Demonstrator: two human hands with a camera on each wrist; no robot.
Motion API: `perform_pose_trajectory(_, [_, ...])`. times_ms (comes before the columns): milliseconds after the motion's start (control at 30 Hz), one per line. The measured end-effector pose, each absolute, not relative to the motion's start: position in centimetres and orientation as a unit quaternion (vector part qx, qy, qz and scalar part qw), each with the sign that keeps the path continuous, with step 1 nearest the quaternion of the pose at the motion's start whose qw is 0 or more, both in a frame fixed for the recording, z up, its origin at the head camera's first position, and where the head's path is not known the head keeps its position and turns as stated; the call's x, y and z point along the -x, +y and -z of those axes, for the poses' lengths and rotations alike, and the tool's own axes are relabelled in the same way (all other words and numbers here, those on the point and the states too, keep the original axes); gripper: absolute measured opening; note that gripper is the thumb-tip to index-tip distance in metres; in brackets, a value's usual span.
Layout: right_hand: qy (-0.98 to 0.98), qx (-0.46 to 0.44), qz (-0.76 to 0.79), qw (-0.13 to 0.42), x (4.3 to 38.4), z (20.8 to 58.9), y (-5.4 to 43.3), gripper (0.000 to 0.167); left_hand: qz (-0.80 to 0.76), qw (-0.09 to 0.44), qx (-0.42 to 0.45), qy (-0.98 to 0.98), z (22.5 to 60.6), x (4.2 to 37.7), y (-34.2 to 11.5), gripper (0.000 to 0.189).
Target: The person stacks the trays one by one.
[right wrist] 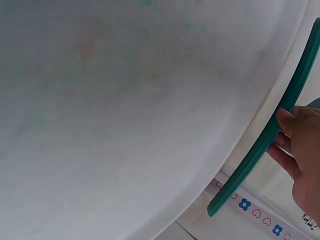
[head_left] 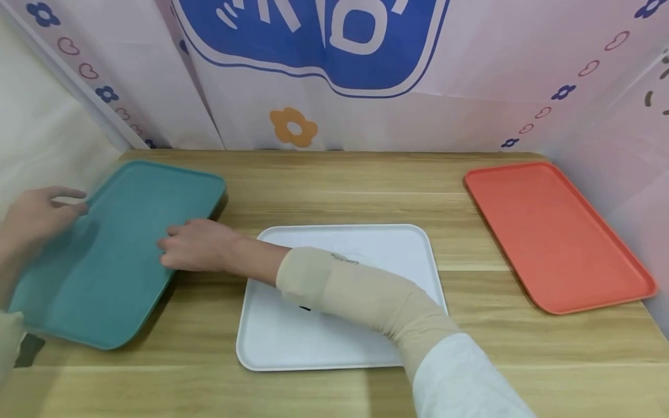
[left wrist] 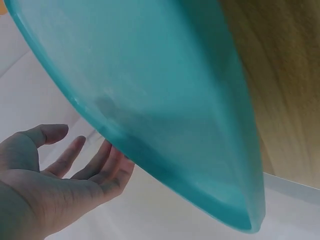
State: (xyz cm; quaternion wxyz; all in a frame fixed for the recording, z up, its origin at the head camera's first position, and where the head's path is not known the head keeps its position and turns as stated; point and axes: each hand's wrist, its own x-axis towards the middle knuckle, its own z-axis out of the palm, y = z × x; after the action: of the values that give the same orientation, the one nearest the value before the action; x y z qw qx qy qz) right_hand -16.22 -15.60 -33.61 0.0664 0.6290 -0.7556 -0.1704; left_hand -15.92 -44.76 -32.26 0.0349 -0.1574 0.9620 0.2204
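Observation:
At the left of the table lies a teal tray (head_left: 130, 232), its near right edge casting a dark shadow on the wood. My right hand (head_left: 198, 247) pinches that tray's right edge; in the right wrist view the thumb of the hand (right wrist: 306, 142) is on top and fingers are beneath the teal rim (right wrist: 250, 160). Against the opposite edge, my left hand (head_left: 39, 217) has its fingers loosely bent. From the left wrist, the fingertips of this hand (left wrist: 65, 185) reach the outer rim of the tray (left wrist: 165, 100), partly hidden behind it, and the thumb stands apart.
A white tray (head_left: 282, 342) lies mid-table beneath my right forearm, which crosses over it. The red tray (head_left: 564, 232) is at the right, near the side wall. Printed sheets (head_left: 418, 125) enclose the wooden table (head_left: 340, 191) at the back and sides.

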Motion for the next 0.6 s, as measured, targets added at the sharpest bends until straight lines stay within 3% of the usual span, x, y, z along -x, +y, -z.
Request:
perform_pose_trajectory(400, [-0.746,-0.639,0.164,0.096,16.2,32.8,-12.8,0.041,-0.228,0.023,0.077,0.97,31.4,16.8,-43.2,0.038])
perform_pose_trajectory(600, [-0.745,-0.637,0.166,0.105,16.3,32.8,-11.8,0.039,-0.234,0.036,0.08,0.968,31.5,17.0,-43.3,0.048])
